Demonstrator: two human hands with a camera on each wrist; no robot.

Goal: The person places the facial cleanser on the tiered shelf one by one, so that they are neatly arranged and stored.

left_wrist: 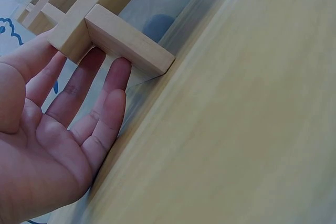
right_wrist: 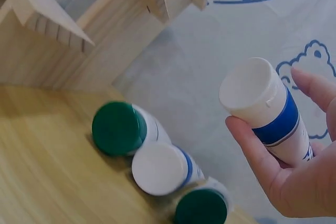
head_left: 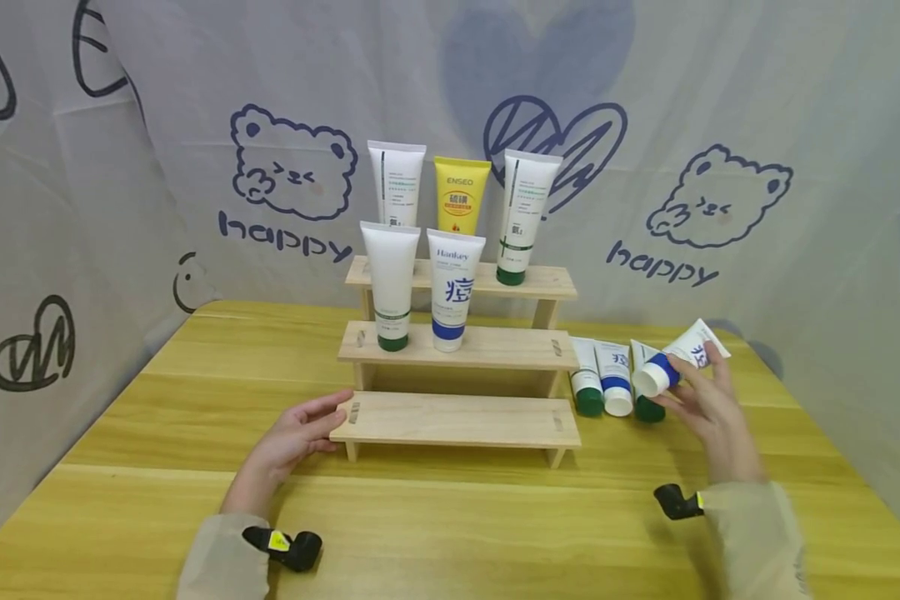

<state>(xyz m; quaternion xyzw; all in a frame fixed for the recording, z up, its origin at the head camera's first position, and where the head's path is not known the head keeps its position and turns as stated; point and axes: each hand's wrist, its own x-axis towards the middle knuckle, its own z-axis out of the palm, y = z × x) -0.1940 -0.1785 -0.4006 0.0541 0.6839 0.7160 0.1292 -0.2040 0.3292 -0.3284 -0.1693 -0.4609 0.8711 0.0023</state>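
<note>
With the stepped wooden stand (head_left: 457, 343) as the clock's centre, a person's left hand (head_left: 291, 437) is at 8 o'clock over the wood-grain table (head_left: 420, 533), thumb and fingers holding the left end of the nearest step, probably to keep the light stand from shifting. Between 3 and 4 o'clock, the right hand (head_left: 712, 408) pinches a white tube (head_left: 687, 343) between thumb and fingers, its round white cap and blue band tipped down toward the stand (the standing tubes are cap-down too). Just beyond, at 3 o'clock, three lying tubes (head_left: 609, 360) rest side by side, seemingly kept within easy reach. Smooth, pale planks form three steps. On the middle one, two white tubes (head_left: 392, 279) stand on flat caps, broad crimped ends up; behind, at 12 o'clock, a yellow tube (head_left: 461, 187) stands between two taller-looking white ones (head_left: 528, 208). Farthest back hangs a wrinkled grey cloth (head_left: 420, 50) with line-drawn bears.
</note>
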